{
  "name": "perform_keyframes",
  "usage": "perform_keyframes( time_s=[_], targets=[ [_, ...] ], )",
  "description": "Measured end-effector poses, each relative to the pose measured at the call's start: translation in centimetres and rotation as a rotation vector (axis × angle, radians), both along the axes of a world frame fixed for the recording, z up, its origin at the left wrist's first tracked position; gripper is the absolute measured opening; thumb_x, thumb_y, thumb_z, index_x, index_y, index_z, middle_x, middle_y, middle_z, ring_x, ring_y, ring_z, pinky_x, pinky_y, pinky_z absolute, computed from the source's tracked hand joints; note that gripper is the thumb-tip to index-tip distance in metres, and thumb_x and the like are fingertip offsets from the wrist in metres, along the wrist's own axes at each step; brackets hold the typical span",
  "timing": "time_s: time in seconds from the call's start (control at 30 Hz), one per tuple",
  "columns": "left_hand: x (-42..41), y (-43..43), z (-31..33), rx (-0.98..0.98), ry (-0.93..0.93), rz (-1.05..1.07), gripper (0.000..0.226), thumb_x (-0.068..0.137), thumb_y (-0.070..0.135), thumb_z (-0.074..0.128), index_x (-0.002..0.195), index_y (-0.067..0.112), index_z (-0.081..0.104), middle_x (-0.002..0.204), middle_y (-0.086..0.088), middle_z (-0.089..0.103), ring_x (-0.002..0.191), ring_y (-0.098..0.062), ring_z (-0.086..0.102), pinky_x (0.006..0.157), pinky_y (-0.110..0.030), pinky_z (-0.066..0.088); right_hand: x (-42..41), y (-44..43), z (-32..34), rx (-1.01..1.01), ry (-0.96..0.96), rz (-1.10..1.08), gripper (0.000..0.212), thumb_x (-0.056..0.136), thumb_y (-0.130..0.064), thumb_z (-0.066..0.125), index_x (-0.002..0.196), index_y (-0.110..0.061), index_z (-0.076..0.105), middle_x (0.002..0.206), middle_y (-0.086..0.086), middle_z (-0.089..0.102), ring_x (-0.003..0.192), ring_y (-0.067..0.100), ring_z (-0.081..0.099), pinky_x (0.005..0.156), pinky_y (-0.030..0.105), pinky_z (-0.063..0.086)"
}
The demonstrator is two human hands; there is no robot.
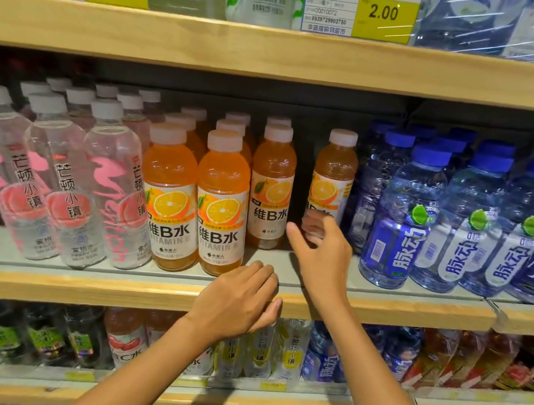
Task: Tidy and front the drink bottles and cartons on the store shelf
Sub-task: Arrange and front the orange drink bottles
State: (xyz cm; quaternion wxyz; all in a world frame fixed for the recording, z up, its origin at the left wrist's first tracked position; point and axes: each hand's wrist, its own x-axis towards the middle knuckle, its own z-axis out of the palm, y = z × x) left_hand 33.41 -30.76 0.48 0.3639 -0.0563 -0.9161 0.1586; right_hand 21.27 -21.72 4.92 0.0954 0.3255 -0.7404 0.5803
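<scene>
Orange vitamin drink bottles stand in rows on the middle shelf (382, 303). Two front ones (168, 201) (221, 209) stand near the shelf edge; a third (271, 189) and a fourth (333, 181) stand further back, with a gap between them. My right hand (321, 248) reaches in with fingers spread, its fingertips at the lower label of the fourth orange bottle; the fingers are blurred. My left hand (239, 298) rests with relaxed fingers on the wooden front edge of the shelf, holding nothing.
Clear pink-labelled bottles (63, 185) stand left of the orange ones; blue-capped bottles (404, 223) fill the right. The upper shelf (281, 52) carries bottles and yellow price tags (385, 13). Lower shelves (264, 399) hold several mixed drinks.
</scene>
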Motion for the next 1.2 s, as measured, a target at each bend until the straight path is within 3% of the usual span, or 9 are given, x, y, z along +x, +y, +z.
perform_keyframes(
  time_s=[0.2, 0.33, 0.43, 0.53, 0.63, 0.77, 0.87, 1.07, 1.2],
  targets=[
    [0.2, -0.2, -0.5, -0.038, 0.049, 0.028, 0.032, 0.095, 0.026, 0.047, 0.089, 0.002, 0.068, 0.086, -0.013, 0.066, 0.076, -0.028, 0.062, 0.061, -0.036, 0.052, -0.3, -4.2, 1.0, 0.109, -0.119, 0.126, 0.026, 0.077, -0.029, 0.077, 0.076, -0.012, 0.057, 0.067, -0.005, 0.059, 0.063, 0.011, 0.054, 0.057, 0.024, 0.042],
    [0.2, -0.1, -0.5, -0.043, 0.054, 0.033, 0.032, 0.094, 0.027, 0.047, 0.088, 0.004, 0.069, 0.086, -0.012, 0.067, 0.076, -0.026, 0.062, 0.062, -0.034, 0.052, -0.7, -5.7, 0.7, 0.078, -0.095, 0.185, 0.063, 0.073, -0.031, 0.081, 0.12, -0.005, 0.048, 0.11, 0.009, 0.063, 0.099, 0.017, 0.059, 0.079, 0.015, 0.042],
    [0.2, 0.1, -0.3, -0.032, 0.059, 0.026, 0.032, 0.094, 0.027, 0.047, 0.086, 0.005, 0.068, 0.085, -0.01, 0.066, 0.074, -0.025, 0.061, 0.062, -0.033, 0.051, -1.1, -6.2, 0.6, 0.102, -0.105, 0.182, 0.052, 0.073, -0.034, 0.081, 0.111, -0.009, 0.055, 0.108, 0.005, 0.064, 0.111, 0.023, 0.057, 0.073, 0.01, 0.035],
    [0.3, 0.1, -0.1, -0.03, 0.048, 0.035, 0.03, 0.093, 0.027, 0.048, 0.086, 0.005, 0.068, 0.087, -0.01, 0.066, 0.075, -0.024, 0.061, 0.063, -0.032, 0.051, -1.8, -6.1, 0.8, 0.187, -0.111, 0.191, 0.038, 0.075, -0.034, 0.079, 0.095, -0.012, 0.056, 0.116, 0.013, 0.061, 0.117, 0.029, 0.055, 0.092, 0.025, 0.042],
    [0.5, 0.3, 0.1, -0.01, 0.03, 0.046, 0.028, 0.093, 0.027, 0.05, 0.086, 0.006, 0.067, 0.087, -0.01, 0.066, 0.075, -0.024, 0.06, 0.062, -0.032, 0.05, -1.7, -4.9, 1.1, 0.149, -0.11, 0.228, 0.03, 0.075, -0.023, 0.079, 0.073, -0.013, 0.051, 0.099, 0.016, 0.068, 0.098, 0.026, 0.064, 0.086, 0.034, 0.049],
    [0.8, 0.8, 1.1, 0.072, -0.018, 0.054, 0.029, 0.092, 0.027, 0.049, 0.085, 0.006, 0.067, 0.086, -0.009, 0.066, 0.073, -0.023, 0.06, 0.062, -0.034, 0.051, -1.4, -2.8, 2.4, 0.045, -0.009, 0.277, 0.022, 0.075, -0.021, 0.079, 0.087, -0.007, 0.067, 0.083, 0.005, 0.07, 0.075, 0.003, 0.065, 0.064, 0.008, 0.047],
    [1.1, 1.6, 2.0, 0.359, -0.02, 0.074, 0.032, 0.095, 0.031, 0.043, 0.088, 0.007, 0.064, 0.082, -0.006, 0.064, 0.072, -0.021, 0.06, 0.06, -0.036, 0.05, -1.3, -0.9, 3.5, -0.004, 0.004, 0.302, 0.02, 0.072, -0.021, 0.082, 0.077, -0.021, 0.062, 0.072, -0.01, 0.065, 0.065, -0.011, 0.061, 0.055, 0.007, 0.044],
    [1.0, 3.9, 7.1, 1.416, 0.297, -0.123, 0.022, 0.1, 0.03, 0.045, 0.102, 0.018, 0.064, 0.094, 0.0, 0.069, 0.088, -0.011, 0.066, 0.079, -0.035, 0.053, 0.7, 3.7, 3.2, -0.041, -0.072, 0.397, 0.05, 0.063, -0.028, 0.084, 0.101, -0.031, 0.052, 0.092, -0.015, 0.065, 0.083, -0.005, 0.064, 0.068, 0.01, 0.049],
    [0.3, 5.3, 11.6, 1.661, 0.22, -0.335, 0.045, 0.081, 0.053, 0.054, 0.11, 0.017, 0.061, 0.104, 0.003, 0.068, 0.096, -0.01, 0.066, 0.084, -0.029, 0.054, 3.3, 5.3, 1.9, 0.0, -0.124, 0.475, 0.056, 0.051, -0.044, 0.076, 0.101, -0.031, 0.052, 0.089, -0.008, 0.068, 0.081, 0.003, 0.067, 0.071, 0.023, 0.055]
  ],
)
